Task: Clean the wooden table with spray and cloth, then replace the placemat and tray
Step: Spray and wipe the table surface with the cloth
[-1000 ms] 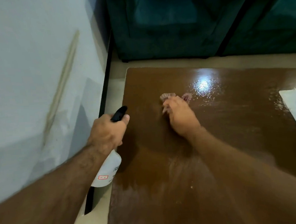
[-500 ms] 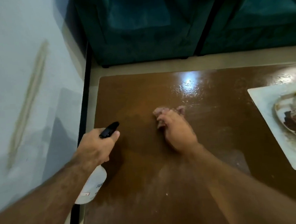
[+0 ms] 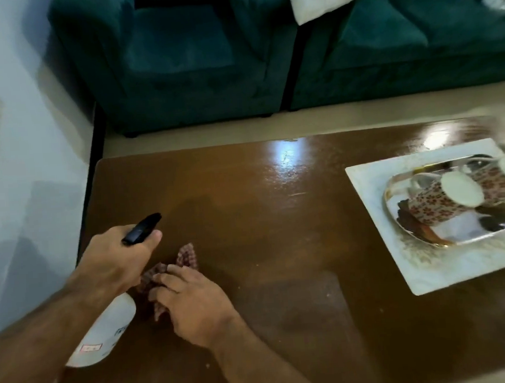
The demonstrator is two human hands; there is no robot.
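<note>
We see the left hand [image 3: 115,260] wrapped around the neck of a white spray bottle [image 3: 105,333] with a black nozzle, held over the near-left part of the wooden bench [image 3: 262,220]. Just beside it, the right hand [image 3: 196,303] presses a checked cloth [image 3: 184,256] flat onto the bench top, fingers closed over it. Well apart, at the right end, a white placemat [image 3: 373,183] lies under a shiny tray [image 3: 457,231] carrying patterned cups [image 3: 434,205].

You can't read any text here: the spray bottle [image 3: 106,336] carries a small red-edged label and dark print, both too blurred to make out
</note>
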